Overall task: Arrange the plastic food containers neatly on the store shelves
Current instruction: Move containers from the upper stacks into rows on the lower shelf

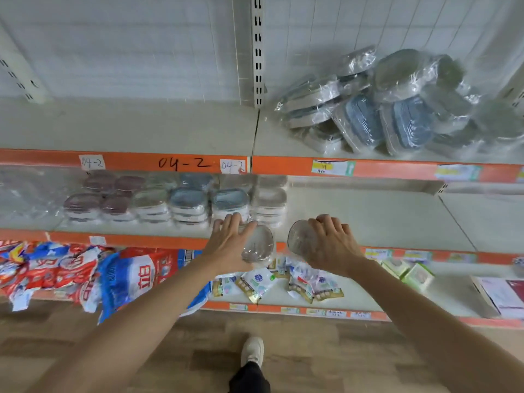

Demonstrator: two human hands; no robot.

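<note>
"04-2" handwritten on orange shelf edge (184,163), 2 stickers

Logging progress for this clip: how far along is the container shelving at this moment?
Partly done. Done: a neat row of wrapped containers stands on the middle shelf, left part. In hand: the left hand holds one clear container and the right hand another, both at that shelf's front edge, not yet set down. Left: the loose heap of wrapped containers on the top shelf.

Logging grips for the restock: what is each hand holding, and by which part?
Left hand holds a wrapped container by its left side; right hand holds another container by its right side.
</note>
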